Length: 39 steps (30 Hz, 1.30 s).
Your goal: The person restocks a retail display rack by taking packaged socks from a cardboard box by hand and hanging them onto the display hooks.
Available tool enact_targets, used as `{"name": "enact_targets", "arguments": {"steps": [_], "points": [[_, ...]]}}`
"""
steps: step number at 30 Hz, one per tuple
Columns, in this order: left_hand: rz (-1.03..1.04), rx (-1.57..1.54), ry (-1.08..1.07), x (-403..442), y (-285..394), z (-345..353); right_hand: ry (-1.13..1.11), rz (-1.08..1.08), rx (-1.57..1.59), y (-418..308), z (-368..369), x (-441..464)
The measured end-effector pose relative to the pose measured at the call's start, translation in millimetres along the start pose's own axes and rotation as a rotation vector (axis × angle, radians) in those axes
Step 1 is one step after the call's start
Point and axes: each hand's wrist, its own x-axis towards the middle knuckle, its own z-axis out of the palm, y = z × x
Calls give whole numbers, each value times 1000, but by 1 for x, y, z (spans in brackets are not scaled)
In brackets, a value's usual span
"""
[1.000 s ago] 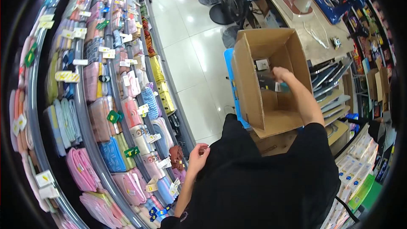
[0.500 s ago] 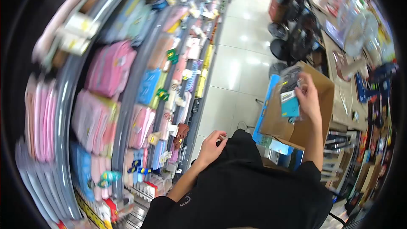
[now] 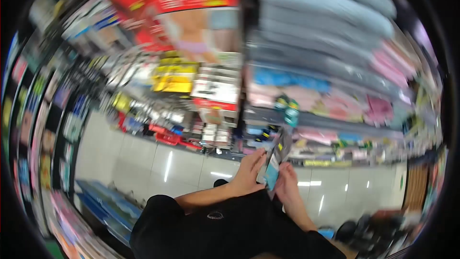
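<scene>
A clear plastic packet (image 3: 281,146) with something dark inside and a teal card at its lower end is held upright in front of my chest. My right hand (image 3: 287,188) pinches its lower right edge near the teal card. On the other side, my left hand (image 3: 249,172) has its fingers bent against the packet's left edge. What the dark contents are cannot be made out, as the frame is blurred.
Shelves of folded grey towels (image 3: 326,19) rise ahead on the right. Red-topped packages (image 3: 196,0) and yellow packs (image 3: 176,74) hang ahead on the left. A red basket-like item (image 3: 165,135) sits low. Pale floor tiles (image 3: 191,168) run along the shelves; dark items (image 3: 369,232) stand lower right.
My right hand has brought the packet out of the cardboard box to my chest, and my left hand has come to it. The view has swung left to face the shelves.
</scene>
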Motion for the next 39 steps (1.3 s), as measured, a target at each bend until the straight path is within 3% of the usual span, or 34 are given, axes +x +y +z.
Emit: {"name": "enact_targets", "arguments": {"steps": [2,8,9,12,13,16,18,20,22,24,27,28,30,31,32,34,39], "points": [[-4,137,58,-8,-3,-25,-156,294,-72,14,15,2],[-204,216,279,-50,15,-42,-492,758,-195,20,62,4],[-229,223,289,-57,16,-42,-549,699,-483,13,80,-4],[-286,201,414,-64,25,-44,-580,893,-786,28,95,22],[-311,94,448,-65,27,-48,-589,946,-682,46,79,38],[-515,64,348,-90,21,-50,-900,719,-1021,96,15,86],[-555,76,409,-96,25,-59,-722,1088,-575,105,44,83],[-650,65,549,-110,21,-68,-721,1038,-705,118,78,79],[-649,117,682,-119,19,-86,-1104,884,-1114,156,88,91],[-866,-15,870,-140,7,-108,-1201,766,-1119,178,133,76],[-943,49,986,-180,-25,-147,-1264,-224,-1359,227,178,70],[-1001,42,1017,-194,-32,-161,-1273,-224,-1357,246,192,67],[-881,141,1028,-216,-47,-200,-1259,-340,-1118,290,236,58],[-886,86,1063,-225,-51,-221,-1274,-200,-1041,315,252,54],[-895,22,1098,-234,-53,-240,-1278,-200,-1039,332,270,48],[-939,-54,1179,-249,-51,-289,-1435,190,-1088,366,314,35],[-936,-163,1379,-330,-86,-373,-1327,352,-913,464,384,4]]}}
